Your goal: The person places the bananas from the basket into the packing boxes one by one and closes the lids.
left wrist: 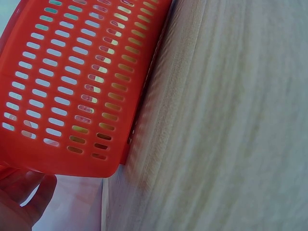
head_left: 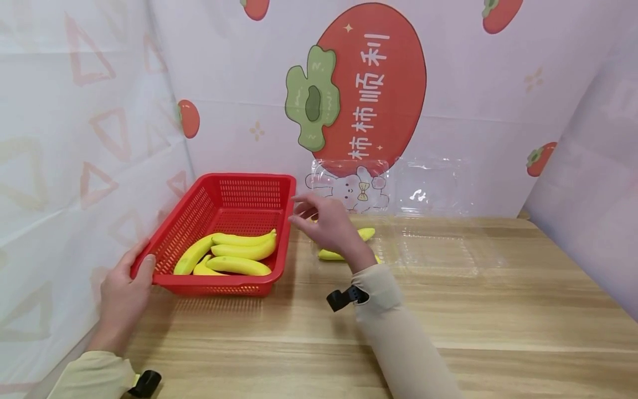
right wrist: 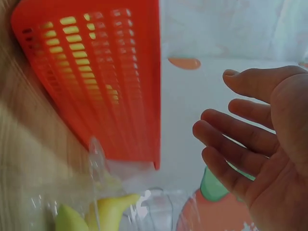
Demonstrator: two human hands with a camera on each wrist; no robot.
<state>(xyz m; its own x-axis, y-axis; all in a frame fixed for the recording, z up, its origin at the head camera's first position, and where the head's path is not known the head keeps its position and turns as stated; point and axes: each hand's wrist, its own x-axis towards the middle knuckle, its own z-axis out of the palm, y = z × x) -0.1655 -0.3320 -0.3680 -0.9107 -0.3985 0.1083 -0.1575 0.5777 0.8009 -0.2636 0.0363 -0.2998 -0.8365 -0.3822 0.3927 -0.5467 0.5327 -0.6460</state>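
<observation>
A red perforated plastic basket (head_left: 214, 280) sits on the table at the left, with several yellow bananas (head_left: 244, 252) in its near half. My left hand (head_left: 124, 293) grips the rim at the near-left corner, thumb on top; the left wrist view shows its fingers (left wrist: 43, 195) at the basket's edge. Beside the basket's right rim, my right hand (head_left: 331, 221) hovers with nothing in it, fingers loosely bent and spread in the right wrist view. Below and behind that hand, more bananas (head_left: 368, 234) lie in a clear plastic clamshell box (head_left: 394, 260), partly hidden by my wrist.
The clear box's raised lids (head_left: 433, 188) lean back near the rear wall. A second clear tray (head_left: 438, 252) lies to the right. Printed cloth walls (head_left: 239, 83) close off the back and both sides of the wooden table (head_left: 279, 343).
</observation>
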